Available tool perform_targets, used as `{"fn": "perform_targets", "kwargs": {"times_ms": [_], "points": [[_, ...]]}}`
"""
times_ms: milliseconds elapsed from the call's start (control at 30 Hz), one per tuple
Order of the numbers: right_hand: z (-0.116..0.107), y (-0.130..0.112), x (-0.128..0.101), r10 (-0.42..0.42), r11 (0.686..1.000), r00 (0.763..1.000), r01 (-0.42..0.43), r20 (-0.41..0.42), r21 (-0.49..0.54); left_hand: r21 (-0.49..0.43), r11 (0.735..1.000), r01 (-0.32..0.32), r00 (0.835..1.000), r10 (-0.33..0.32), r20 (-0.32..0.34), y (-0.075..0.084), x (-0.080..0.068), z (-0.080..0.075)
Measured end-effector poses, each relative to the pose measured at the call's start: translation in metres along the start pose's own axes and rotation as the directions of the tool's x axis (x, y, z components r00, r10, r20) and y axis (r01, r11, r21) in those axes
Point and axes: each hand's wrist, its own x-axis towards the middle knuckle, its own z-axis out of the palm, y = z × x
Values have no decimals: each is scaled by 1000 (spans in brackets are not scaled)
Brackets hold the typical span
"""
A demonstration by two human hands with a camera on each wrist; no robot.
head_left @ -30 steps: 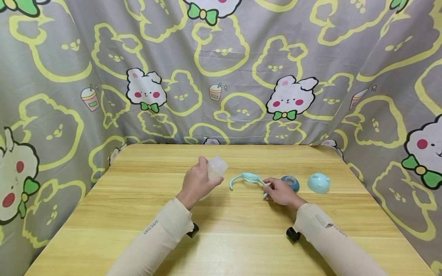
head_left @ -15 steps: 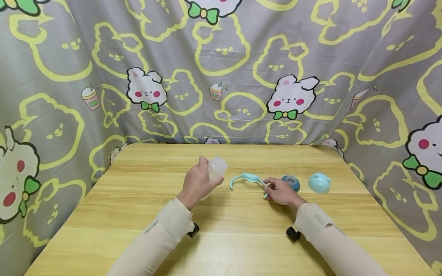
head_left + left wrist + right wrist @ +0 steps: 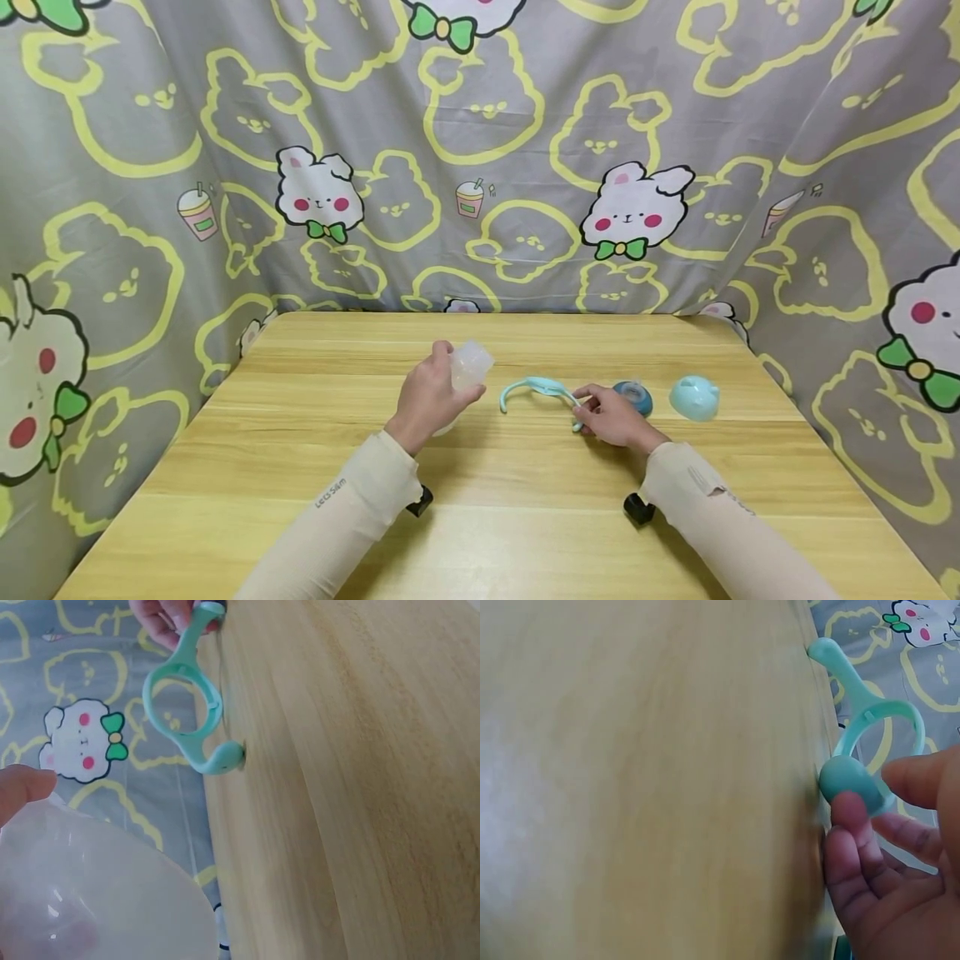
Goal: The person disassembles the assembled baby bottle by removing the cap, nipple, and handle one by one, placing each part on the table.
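On the left, my left hand (image 3: 429, 396) grips a translucent baby bottle (image 3: 472, 365), tilted with its open neck up and to the right. The bottle body (image 3: 112, 892) looms large in the left wrist view, a thumb at its edge. My right hand (image 3: 611, 417) holds one end of a mint two-armed bottle handle (image 3: 546, 386) with a ring in its middle. That handle (image 3: 845, 675) stands on edge at the tabletop in the right wrist view, its near rounded end between thumb and fingers. The ring has nothing in it.
Just beyond the right hand lies a teal bottle collar (image 3: 636, 398) with a clear nipple. Farther right sits a mint domed cap (image 3: 694, 397) with small ears. A patterned curtain (image 3: 525, 125) surrounds the wooden table (image 3: 495, 533) at the back and sides.
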Motion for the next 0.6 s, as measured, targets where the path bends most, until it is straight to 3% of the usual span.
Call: {"fn": "perform_targets", "kwargs": {"times_ms": [133, 267, 433, 600], "points": [[-2, -1, -3, 2, 1000, 1000, -2, -21, 3, -18, 999, 28, 1000, -28, 9, -2, 0, 2], [-7, -1, -7, -74, 991, 991, 61, -109, -117, -40, 998, 55, 998, -54, 10, -4, 2, 3], [-16, -3, -13, -221, 944, 952, 154, -213, -291, -91, 992, 84, 996, -84, 4, -8, 3, 5], [-26, 2, -19, -257, 913, 921, 132, -292, -386, -148, 982, 119, 993, -120, 7, -12, 4, 8]]}}
